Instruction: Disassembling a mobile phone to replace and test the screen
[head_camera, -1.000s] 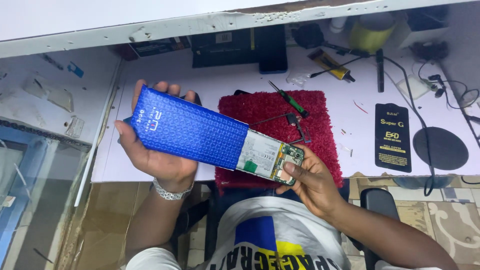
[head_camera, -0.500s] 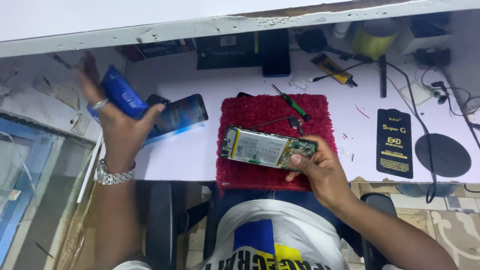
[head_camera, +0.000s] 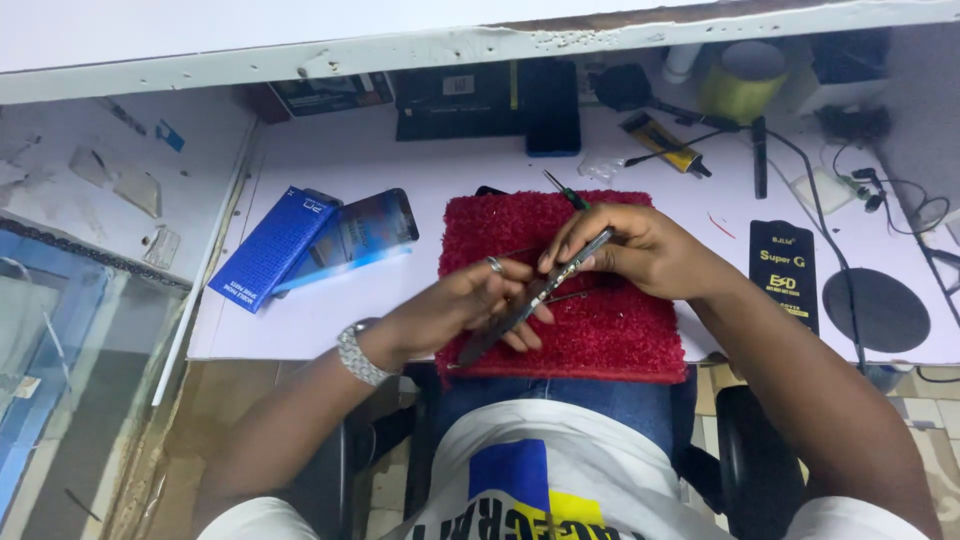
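Both my hands hold a thin phone body (head_camera: 530, 298) edge-on above a red fuzzy mat (head_camera: 610, 330). My left hand (head_camera: 480, 305), with a ring and a metal watch, grips its lower end. My right hand (head_camera: 630, 250) pinches its upper end. A blue box (head_camera: 268, 250) lies on the white desk at the left, with a dark phone-shaped panel (head_camera: 360, 235) leaning against it. A green-handled screwdriver (head_camera: 565, 190) rests at the mat's top edge.
A black packet (head_camera: 783, 275) and a dark round pad (head_camera: 885, 310) lie at the right. Cables, a glue tube (head_camera: 665, 142), a tape roll (head_camera: 740, 85) and black boxes (head_camera: 490, 100) line the back. A glass panel stands at the left.
My left hand put the blue box down at the desk's left and came back to the mat. The phone body was lifted off the mat and turned on edge between both hands.
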